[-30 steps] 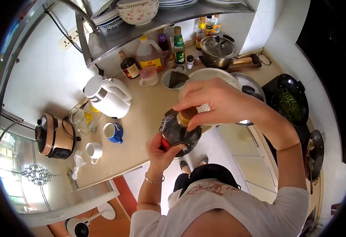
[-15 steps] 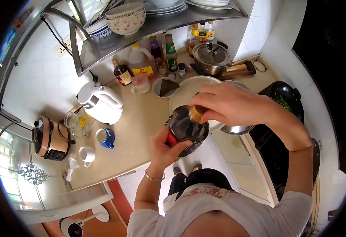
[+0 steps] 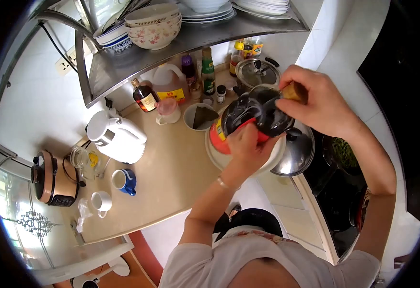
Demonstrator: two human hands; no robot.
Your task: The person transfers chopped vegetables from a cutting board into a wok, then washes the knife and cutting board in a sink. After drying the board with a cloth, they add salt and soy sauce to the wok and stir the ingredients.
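Two hands share one dark sauce bottle (image 3: 248, 117), which is held tilted in the air above the white plate (image 3: 215, 156) at the right end of the desk (image 3: 171, 168). The left hand (image 3: 248, 144) wraps around the bottle's lower body by its red label, fingers closed on it. The right hand (image 3: 318, 98) is pinched around the tan cap (image 3: 294, 91) at the bottle's neck. Just beside the plate, to the right, lies a shiny metal lid (image 3: 296, 153), and beyond that a dark wok (image 3: 344, 153) with greens. Behind the bottle stand a lidded steel pot (image 3: 257, 72), a small bowl (image 3: 198, 116), a pink cup (image 3: 167, 109) and a row of condiment bottles (image 3: 207, 72). Farther left on the desk are a white kettle (image 3: 116, 137), a blue mug (image 3: 122, 181), a white mug (image 3: 100, 201) and a rice cooker (image 3: 51, 178).
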